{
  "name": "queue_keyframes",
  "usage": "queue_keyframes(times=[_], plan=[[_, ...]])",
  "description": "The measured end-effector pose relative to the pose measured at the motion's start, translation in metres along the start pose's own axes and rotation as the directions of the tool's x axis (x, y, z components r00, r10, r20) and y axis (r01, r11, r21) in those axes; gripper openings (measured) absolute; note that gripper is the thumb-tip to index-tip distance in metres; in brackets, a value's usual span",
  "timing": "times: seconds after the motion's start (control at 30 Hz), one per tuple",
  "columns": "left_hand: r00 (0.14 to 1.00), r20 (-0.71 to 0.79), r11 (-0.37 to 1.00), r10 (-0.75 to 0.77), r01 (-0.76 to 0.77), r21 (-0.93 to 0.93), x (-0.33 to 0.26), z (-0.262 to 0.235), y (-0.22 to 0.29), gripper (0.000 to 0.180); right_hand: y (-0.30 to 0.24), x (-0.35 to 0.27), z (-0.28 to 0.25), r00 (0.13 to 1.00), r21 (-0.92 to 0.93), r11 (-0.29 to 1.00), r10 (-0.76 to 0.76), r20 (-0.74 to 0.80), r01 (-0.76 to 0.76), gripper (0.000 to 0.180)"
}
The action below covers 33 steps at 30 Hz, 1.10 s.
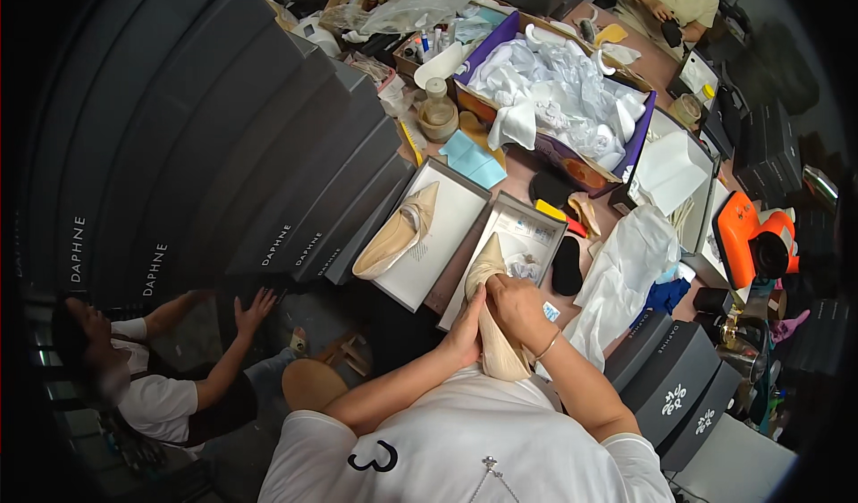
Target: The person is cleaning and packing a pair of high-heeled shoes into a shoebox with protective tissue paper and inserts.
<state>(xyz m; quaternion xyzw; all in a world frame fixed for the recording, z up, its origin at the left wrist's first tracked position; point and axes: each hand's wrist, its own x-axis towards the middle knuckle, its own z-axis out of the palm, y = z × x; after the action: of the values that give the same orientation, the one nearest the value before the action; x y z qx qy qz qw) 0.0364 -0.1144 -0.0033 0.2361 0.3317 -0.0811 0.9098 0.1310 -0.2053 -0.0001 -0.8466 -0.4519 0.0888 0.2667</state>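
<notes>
Close to my body I hold a beige pointed shoe (pixel 502 358), its toe pointing away from me over an open grey shoe box (pixel 534 208). My left hand (pixel 466 331) grips the shoe along its left side. On the other side my right hand (pixel 521 313) is closed on it, with fingertips at the shoe's opening, where they are partly hidden. A matching beige shoe (pixel 386 245) lies in the white-lined box half (pixel 413 293) to the left. Crumpled clear wrapping (pixel 523 267) sits inside the box beyond my right hand.
A purple box (pixel 641 136) full of white stuffing stands farther back. Tall stacks of dark shoe boxes (pixel 223 145) rise at left; more boxes (pixel 684 373) stand at right. A co-worker (pixel 170 387) is at lower left, another person (pixel 666 7) at far right. White paper (pixel 617 270) lies right.
</notes>
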Motion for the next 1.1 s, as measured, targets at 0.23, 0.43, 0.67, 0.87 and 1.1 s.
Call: queue_keyframes(times=[0.23, 0.43, 0.67, 0.87, 1.1], plan=[[0.999, -0.008, 0.998, 0.051, -0.051, -0.032, -0.009, 0.008, 0.007, 0.064, -0.011, -0.005, -0.018, 0.996, 0.149, 0.987, 0.069, -0.055, -0.060, 0.024], [0.993, 0.063, 0.993, 0.095, -0.090, -0.073, -0.014, -0.018, 0.028, 0.066, -0.022, -0.035, -0.032, 0.828, 0.829, 0.330, 0.500, 0.253, -0.452, 0.025], [0.987, 0.056, 0.988, 0.151, -0.151, 0.002, -0.026, -0.029, 0.028, 0.067, -0.039, -0.040, -0.020, 0.865, 0.970, -0.163, 0.443, 0.236, -0.182, 0.039], [0.980, 0.109, 0.986, 0.166, -0.164, -0.023, -0.034, -0.030, 0.027, 0.069, -0.065, -0.038, -0.025, 0.992, 0.090, 0.992, 0.091, -0.087, -0.083, 0.022], [0.980, 0.113, 0.985, 0.162, -0.168, 0.043, -0.040, -0.033, 0.029, 0.070, -0.058, -0.008, 0.018, 0.990, 0.114, 0.993, -0.005, -0.138, 0.021, 0.033]])
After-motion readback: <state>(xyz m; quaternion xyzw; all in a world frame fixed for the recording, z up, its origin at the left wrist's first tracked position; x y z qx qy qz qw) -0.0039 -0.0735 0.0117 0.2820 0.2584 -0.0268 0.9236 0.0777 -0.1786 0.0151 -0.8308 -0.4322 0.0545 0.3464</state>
